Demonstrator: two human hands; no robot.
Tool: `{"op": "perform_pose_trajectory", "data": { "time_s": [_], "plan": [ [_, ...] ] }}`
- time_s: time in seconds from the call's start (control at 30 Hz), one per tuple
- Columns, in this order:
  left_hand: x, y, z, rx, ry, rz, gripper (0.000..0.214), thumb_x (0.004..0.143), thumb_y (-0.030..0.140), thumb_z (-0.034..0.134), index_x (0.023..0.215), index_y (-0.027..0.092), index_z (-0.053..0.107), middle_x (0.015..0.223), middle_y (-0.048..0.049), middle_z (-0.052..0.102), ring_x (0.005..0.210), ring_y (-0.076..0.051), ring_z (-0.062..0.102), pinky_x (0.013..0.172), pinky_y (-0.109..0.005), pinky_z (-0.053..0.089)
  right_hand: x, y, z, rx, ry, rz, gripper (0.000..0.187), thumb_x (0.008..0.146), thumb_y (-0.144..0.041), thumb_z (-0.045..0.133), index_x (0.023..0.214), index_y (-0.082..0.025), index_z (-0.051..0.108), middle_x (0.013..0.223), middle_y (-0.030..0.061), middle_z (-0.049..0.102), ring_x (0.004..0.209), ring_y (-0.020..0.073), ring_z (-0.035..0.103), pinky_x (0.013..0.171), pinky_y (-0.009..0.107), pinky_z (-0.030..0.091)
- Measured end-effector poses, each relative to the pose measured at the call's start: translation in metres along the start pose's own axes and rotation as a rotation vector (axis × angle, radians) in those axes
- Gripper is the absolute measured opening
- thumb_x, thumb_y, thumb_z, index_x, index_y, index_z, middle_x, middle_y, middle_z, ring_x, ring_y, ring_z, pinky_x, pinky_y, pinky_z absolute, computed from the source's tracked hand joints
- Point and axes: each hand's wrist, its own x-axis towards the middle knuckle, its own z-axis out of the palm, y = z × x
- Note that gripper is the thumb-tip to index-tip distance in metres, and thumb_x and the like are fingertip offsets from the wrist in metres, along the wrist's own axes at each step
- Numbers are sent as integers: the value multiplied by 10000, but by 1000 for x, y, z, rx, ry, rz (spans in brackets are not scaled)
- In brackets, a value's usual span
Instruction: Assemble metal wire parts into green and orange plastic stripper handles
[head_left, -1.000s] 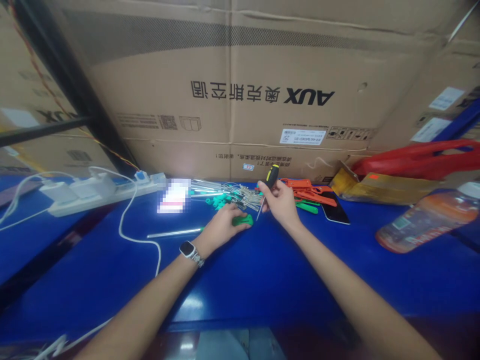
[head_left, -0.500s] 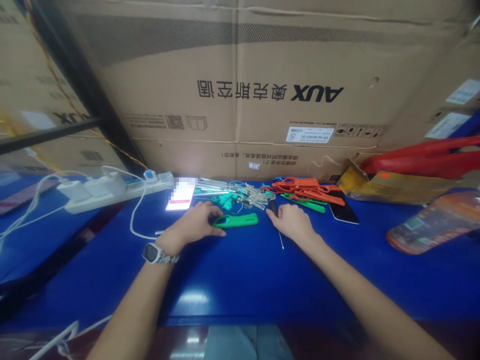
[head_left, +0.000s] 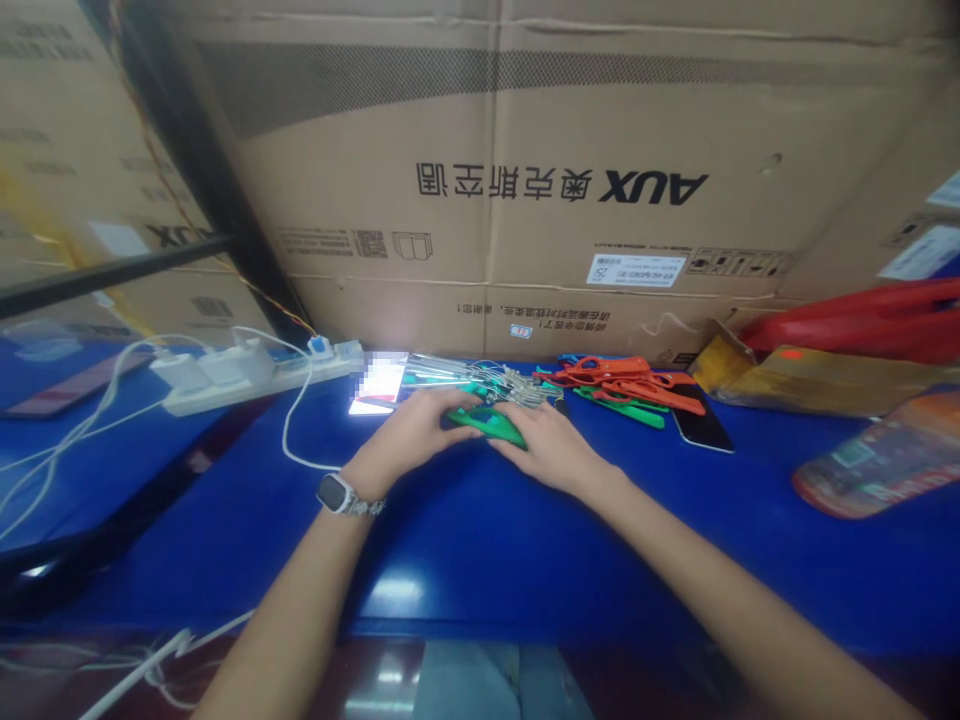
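Note:
Both my hands meet over a green plastic tool (head_left: pixel 487 423) in the middle of the blue table (head_left: pixel 480 560). My left hand (head_left: pixel 409 435), with a watch on its wrist, has its fingers closed on the tool's left end. My right hand (head_left: pixel 544 450) grips the right end from the other side. The tool is tilted, lifted a little off the table. Just behind it lies a heap of clear metal-tipped pieces and small green parts (head_left: pixel 487 385). The screwdriver is hidden from view.
A pile of orange and green plastic tools (head_left: pixel 615 385) lies to the right, beside a dark phone (head_left: pixel 701 428). A lit phone (head_left: pixel 379 385) and a white power strip with cables (head_left: pixel 225 375) sit to the left. Large cardboard boxes (head_left: pixel 525 180) wall the back. A packaged item (head_left: pixel 877 455) lies far right.
My right hand set down the screwdriver and moved left onto the green tool. Both hands now hold the tool, which has been raised and tilted. The camera shifted slightly left.

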Motion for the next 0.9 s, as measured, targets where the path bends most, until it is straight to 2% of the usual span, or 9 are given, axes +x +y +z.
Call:
{"op": "perform_pose_trajectory", "data": {
  "time_s": [0.13,0.23,0.3,0.33,0.43,0.53,0.63,0.77,0.9],
  "plan": [
    [0,13,-2,167,349,-10,369,791,447,734,1078,228,661,1110,-72,663,1066,-273,582,965,-442,433,-2,2,3,55,77,141,422,973,-424,488,1350,-235,506,1243,87,692,1013,282,699,792,347,491],
    [0,18,4,53,646,-242,345,904,484,569,713,196,578,714,-24,589,743,-192,561,754,-338,467,-5,2,2,107,117,257,433,965,-446,486,1334,-221,520,1117,86,740,960,298,713,777,353,496],
    [2,19,14,-121,609,-388,490,928,545,500,584,196,485,549,6,478,591,-157,497,627,-297,435,-6,1,3,170,150,313,431,961,-455,487,1317,-215,526,1089,89,745,943,297,713,774,351,498],
    [4,19,21,-230,508,-427,512,910,586,512,585,190,497,541,7,490,578,-155,504,604,-290,430,-7,0,4,208,161,331,426,961,-454,484,1310,-214,527,1082,89,745,933,293,714,769,348,499],
    [14,25,44,-612,353,-476,466,857,622,578,808,160,618,787,-49,671,741,-192,626,663,-296,494,-8,-7,9,317,161,322,406,973,-431,456,1307,-210,520,1077,93,741,946,289,711,772,346,507],
    [23,35,64,-928,478,-427,396,870,545,609,919,152,607,886,-68,696,852,-187,661,841,-328,518,-8,-20,16,370,118,250,430,991,-357,399,1382,-188,458,1179,126,706,1024,298,694,819,366,514],
    [28,44,74,-1061,617,-421,271,909,443,577,874,180,528,813,-26,659,818,-165,663,851,-337,524,-7,-35,20,383,66,198,515,992,-280,347,1495,-171,317,1333,164,621,1050,303,685,842,391,519],
    [29,46,69,-1062,673,-340,159,937,322,532,870,215,436,692,57,513,745,-119,638,813,-295,529,-4,-45,20,387,26,174,611,984,-267,346,1558,-148,174,1475,191,488,1120,319,651,886,424,512],
    [31,37,57,-977,631,-289,162,956,338,496,890,228,397,620,95,388,580,-85,560,715,-263,535,-4,-43,16,384,43,117,565,998,-356,368,1536,-206,277,1462,147,508,1223,311,579,985,457,454]
  ]
}}
